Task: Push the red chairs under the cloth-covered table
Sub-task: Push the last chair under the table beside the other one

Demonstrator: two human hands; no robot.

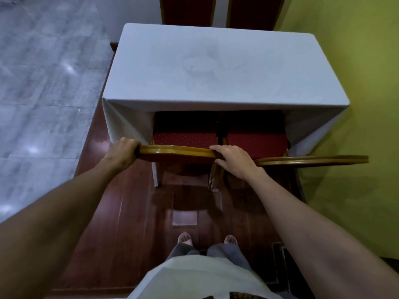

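A table under a white cloth [216, 67] stands in front of me. Two red chairs with gold frames sit at its near side, their seats partly under the cloth. My left hand [122, 151] grips the left end of the left chair's backrest top [177, 150]. My right hand [232, 160] rests on the right end of that same backrest, fingers curled over it. The right chair [257, 144] stands beside it with its backrest top [313, 160] a little nearer to me; no hand touches it.
Two more red chair backs [187, 11] stand at the table's far side. A yellow-green wall [356, 104] runs close along the right. The table stands on a dark wooden platform [129, 212]; grey marble floor [43, 83] lies to the left. My feet are just behind the chair.
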